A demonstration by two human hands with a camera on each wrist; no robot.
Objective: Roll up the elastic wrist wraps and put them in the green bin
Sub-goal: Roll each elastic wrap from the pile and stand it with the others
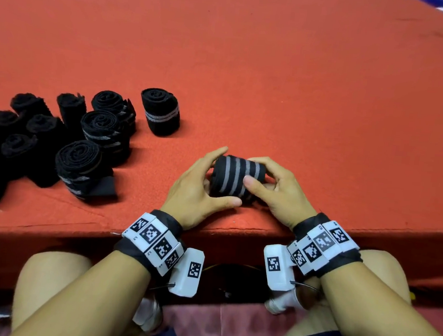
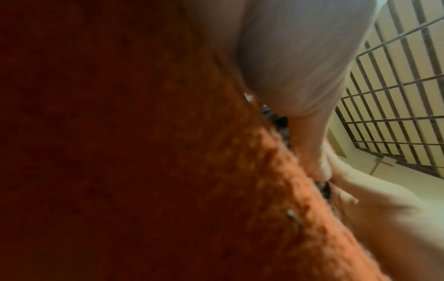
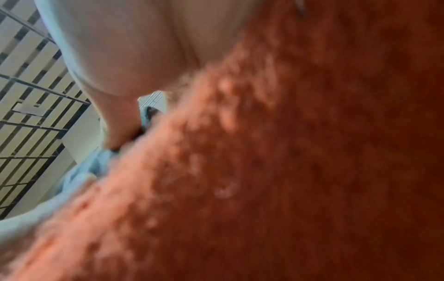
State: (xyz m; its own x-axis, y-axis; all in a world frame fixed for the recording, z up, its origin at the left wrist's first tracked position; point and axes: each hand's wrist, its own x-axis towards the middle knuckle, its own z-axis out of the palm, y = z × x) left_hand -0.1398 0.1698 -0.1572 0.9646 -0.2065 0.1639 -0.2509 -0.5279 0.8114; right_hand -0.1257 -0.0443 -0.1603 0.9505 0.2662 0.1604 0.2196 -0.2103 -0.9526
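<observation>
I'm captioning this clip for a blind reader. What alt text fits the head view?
Both hands, left hand and right hand, grip a black wrist wrap with grey stripes, rolled up on a red felt table. A cluster of rolled black wraps stands to the left.

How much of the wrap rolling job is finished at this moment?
Done: a cluster of rolled wraps stands on the red table. In hand: the left hand and right hand grip a striped wrap, nearly rolled. Left: no green bin is in view, so nothing shows as binned.
</observation>
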